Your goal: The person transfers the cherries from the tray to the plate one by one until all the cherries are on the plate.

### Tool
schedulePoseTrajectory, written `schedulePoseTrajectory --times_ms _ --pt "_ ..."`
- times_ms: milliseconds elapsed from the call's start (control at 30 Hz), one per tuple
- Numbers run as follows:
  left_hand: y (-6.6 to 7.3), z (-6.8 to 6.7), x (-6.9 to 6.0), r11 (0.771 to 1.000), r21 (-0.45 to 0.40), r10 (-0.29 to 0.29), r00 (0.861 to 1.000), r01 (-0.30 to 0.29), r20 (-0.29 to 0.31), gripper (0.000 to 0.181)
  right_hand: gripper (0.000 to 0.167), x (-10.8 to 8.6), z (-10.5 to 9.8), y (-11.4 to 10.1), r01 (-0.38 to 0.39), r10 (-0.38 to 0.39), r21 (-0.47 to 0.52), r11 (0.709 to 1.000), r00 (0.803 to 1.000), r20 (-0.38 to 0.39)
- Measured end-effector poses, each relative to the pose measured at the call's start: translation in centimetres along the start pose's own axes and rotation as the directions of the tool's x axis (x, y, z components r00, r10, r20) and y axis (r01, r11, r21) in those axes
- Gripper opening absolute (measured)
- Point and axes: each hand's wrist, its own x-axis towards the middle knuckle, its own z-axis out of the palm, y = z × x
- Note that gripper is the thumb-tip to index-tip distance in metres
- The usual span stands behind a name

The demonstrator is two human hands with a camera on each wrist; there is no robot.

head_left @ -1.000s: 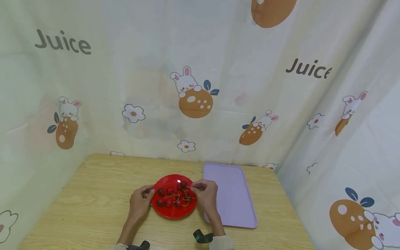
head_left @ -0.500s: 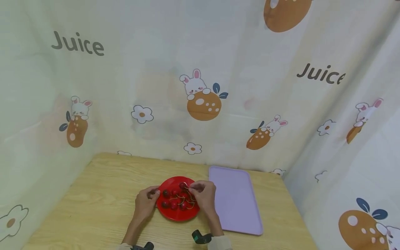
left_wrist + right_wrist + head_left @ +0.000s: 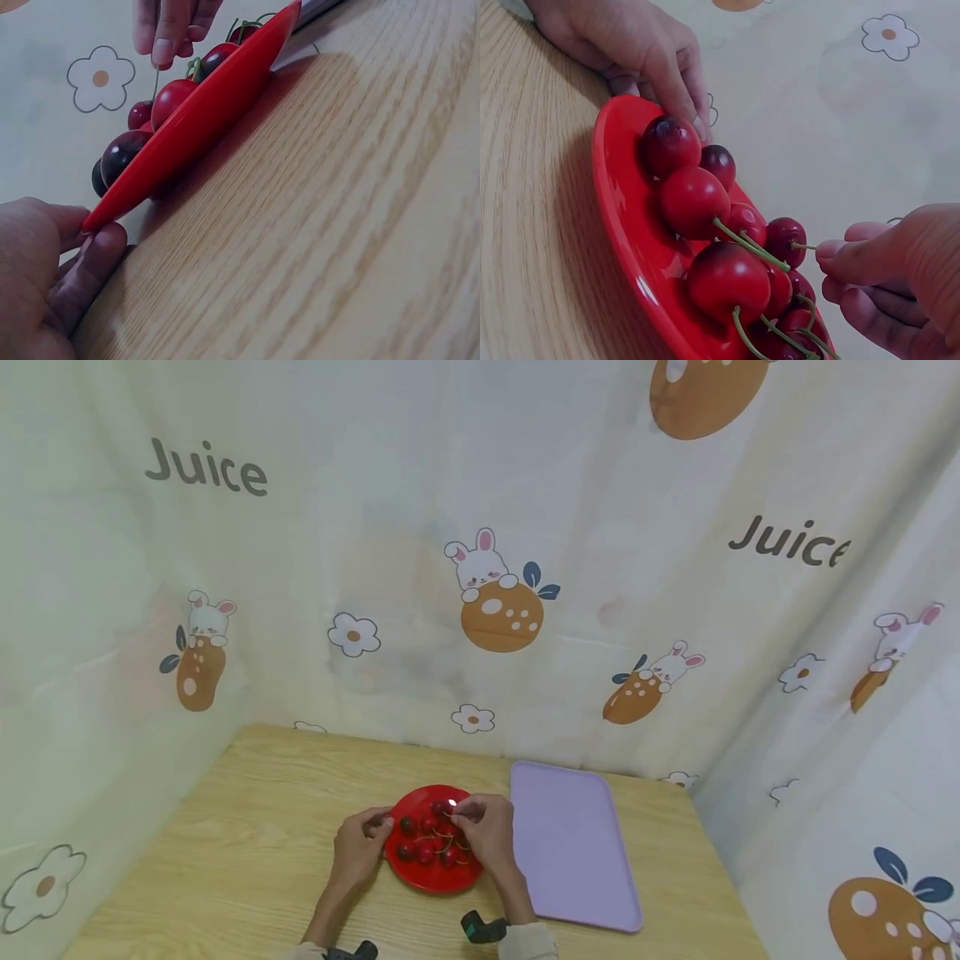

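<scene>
A round red plate (image 3: 427,881) holds several dark red cherries (image 3: 426,853) with green stems. My left hand (image 3: 358,847) pinches the plate's left rim, thumb above and fingers underneath, as the left wrist view shows. Over the far right part of the plate, my right hand (image 3: 491,835) pinches the thin stem of one cherry (image 3: 785,241) between thumb and fingertips. In the left wrist view that stem runs from the right fingertips down to the small dark cherry (image 3: 140,115). Whether this cherry touches those around it I cannot tell.
A lilac rectangular tray (image 3: 573,852) lies just right of the plate, partly behind my right hand. Both stand on a light wooden table (image 3: 262,852). A printed curtain (image 3: 405,677) with rabbits and fruit closes off the back and sides.
The head view has turned a little left, so everything sits further right. My right hand has shifted leftward over the plate with the pinched cherry. My left hand stays on the rim.
</scene>
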Motion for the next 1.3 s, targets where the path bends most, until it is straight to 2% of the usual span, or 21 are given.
schedulePoseTrajectory --times_ms 267,467,767,967,1133,1300 --pt "0.0 0.5 -0.5 1.000 0.007 0.027 1.000 -0.027 0.000 0.021 0.013 -0.4 0.2 0.2 0.098 -0.086 -0.141 0.985 0.992 0.091" --pt "0.0 0.5 -0.4 1.000 -0.001 -0.002 1.000 0.002 0.015 0.023 0.013 -0.4 0.2 0.2 0.102 -0.081 -0.172 0.980 0.989 0.126" --pt "0.2 0.2 0.0 1.000 -0.005 0.005 1.000 -0.005 0.005 0.022 0.015 -0.1 -0.3 -0.2 0.139 -0.119 -0.171 0.975 0.985 0.121" --pt "0.2 0.1 -0.1 1.000 -0.013 -0.016 1.000 0.017 0.007 0.023 0.016 -0.5 -0.6 -0.3 0.135 -0.107 -0.200 0.971 0.984 0.146" --pt "0.2 0.1 -0.1 1.000 -0.016 -0.025 1.000 0.025 0.012 0.024 0.017 -0.6 -1.0 -0.4 0.152 -0.122 -0.236 0.960 0.983 0.137" --pt "0.3 0.0 0.0 0.999 -0.022 -0.026 1.000 0.026 0.013 0.024 0.017 -0.6 -1.3 -0.2 0.146 -0.118 -0.220 0.964 0.983 0.137"
